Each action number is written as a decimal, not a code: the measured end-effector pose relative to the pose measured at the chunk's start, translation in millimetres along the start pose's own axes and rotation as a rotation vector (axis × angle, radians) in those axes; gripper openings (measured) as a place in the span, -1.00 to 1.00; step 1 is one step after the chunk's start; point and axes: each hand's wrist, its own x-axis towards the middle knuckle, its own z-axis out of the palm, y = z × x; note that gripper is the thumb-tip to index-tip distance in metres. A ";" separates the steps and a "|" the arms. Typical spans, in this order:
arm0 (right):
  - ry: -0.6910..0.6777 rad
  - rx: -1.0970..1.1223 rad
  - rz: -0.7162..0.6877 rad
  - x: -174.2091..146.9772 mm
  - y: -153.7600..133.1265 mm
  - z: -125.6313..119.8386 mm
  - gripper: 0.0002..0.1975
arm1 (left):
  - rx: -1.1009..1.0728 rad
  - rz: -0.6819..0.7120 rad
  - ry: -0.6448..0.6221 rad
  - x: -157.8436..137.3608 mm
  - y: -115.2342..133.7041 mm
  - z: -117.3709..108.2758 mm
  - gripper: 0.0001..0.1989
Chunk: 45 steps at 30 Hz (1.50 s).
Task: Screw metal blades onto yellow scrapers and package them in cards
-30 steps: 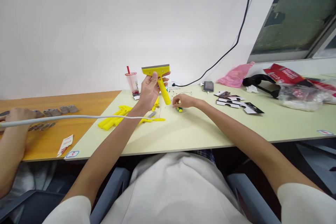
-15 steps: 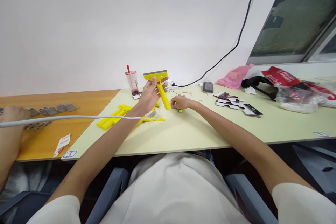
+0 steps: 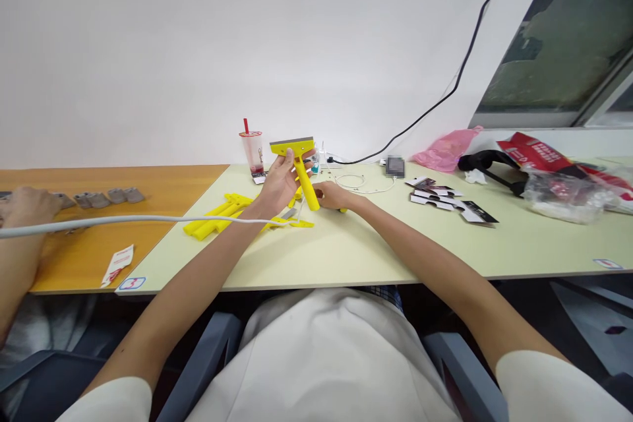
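My left hand [image 3: 279,182] is closed around a yellow scraper [image 3: 305,184], near where its handle meets the wide head. The head, with a grey blade edge on top, points up toward the wall, and the handle slants down to the right. Just right of the handle's lower end is my right hand [image 3: 332,194], its fingers curled and partly hidden behind the handle. A small yellow piece shows beneath that hand; what the fingers hold is not visible. More yellow scraper parts [image 3: 210,227] lie on the table by my left forearm.
A cup with a red straw [image 3: 252,153] stands near the wall. Black-and-white cards [image 3: 448,200], a small grey device [image 3: 395,166], a pink bag [image 3: 445,149] and clear plastic packaging [image 3: 558,194] lie to the right. A white cable [image 3: 148,219] crosses my left forearm. Another person's hand [image 3: 32,206] is far left.
My right hand has shifted slightly left, its fingers now partly behind the scraper handle. My left hand still holds the scraper. The view has shifted slightly.
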 end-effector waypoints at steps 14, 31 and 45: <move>0.055 0.189 0.033 8.7 21.3 12.6 -0.92 | -0.040 -0.061 -0.014 -1.1 -6.5 -4.8 -0.70; 0.419 0.087 -0.018 -4.0 21.2 -2.2 -0.94 | 0.021 -0.163 0.076 -10.4 -18.6 6.1 -0.69; 0.671 0.423 -0.305 -24.9 -25.6 -25.9 -0.65 | 0.103 -0.408 0.052 -11.2 -44.1 -0.3 -0.86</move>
